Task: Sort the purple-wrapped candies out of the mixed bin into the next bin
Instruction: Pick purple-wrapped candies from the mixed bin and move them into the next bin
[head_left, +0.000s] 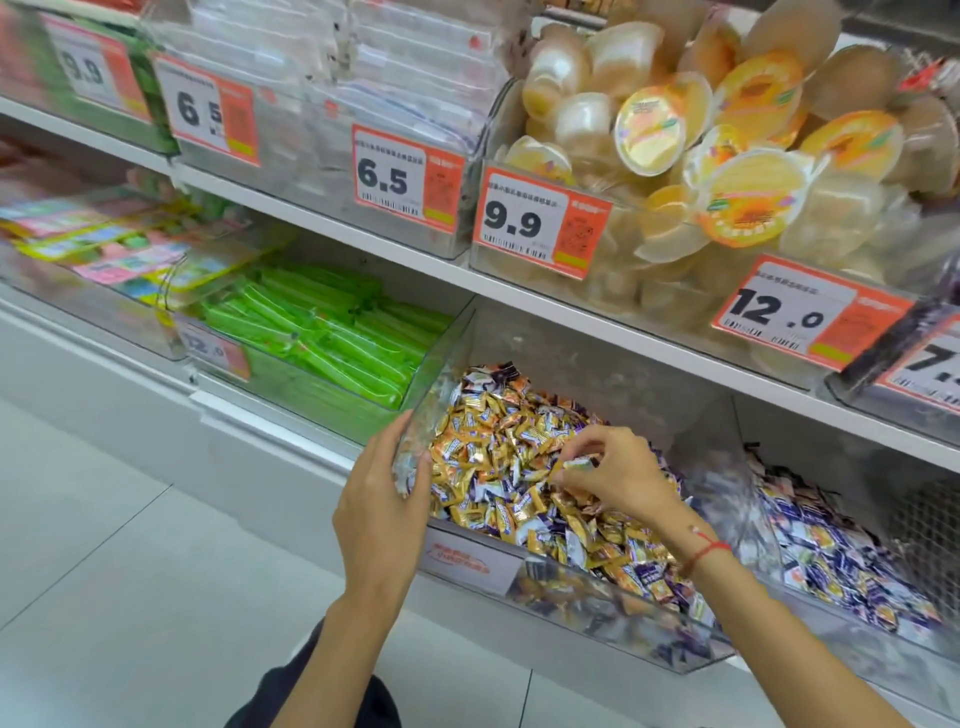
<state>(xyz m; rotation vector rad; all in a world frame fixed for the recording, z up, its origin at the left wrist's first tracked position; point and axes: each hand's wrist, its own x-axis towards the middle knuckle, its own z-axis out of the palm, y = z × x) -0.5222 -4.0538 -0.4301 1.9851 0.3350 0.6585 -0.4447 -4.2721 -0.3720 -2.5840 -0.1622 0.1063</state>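
I am at the picking step: my right hand (602, 470) sits low over the mixed bin (571, 587), fingers curled, with thumb and forefinger pinching one small wrapped candy (581, 462) just above the heap. The wrapper shows pale and yellowish at the fingertips; motion blur prevents me from confirming that it is a purple one. My left hand (384, 499) grips the left front corner of the same bin, thumb along the outside wall and fingers hooked over the rim, which I judge steadies it. The mixed bin is clear rigid plastic with a sloped front; its load is a loose pile of small pillow-shaped sweets in crinkled glossy foil, mostly gold and orange, with purple-wrapped candies (647, 574) scattered through it, denser toward the right and front. The next bin (753, 488), just to the right behind a clear divider wall, already holds a shallower layer of purple-and-white pieces (831, 551). The next move, as I judge it, calls for lifting the pinched piece clear of the heap, carrying it over the divider and releasing it there, if it is purple. The foil is slick and light, so a firm fingertip pinch is needed, and neighbouring pieces may cling or slide.
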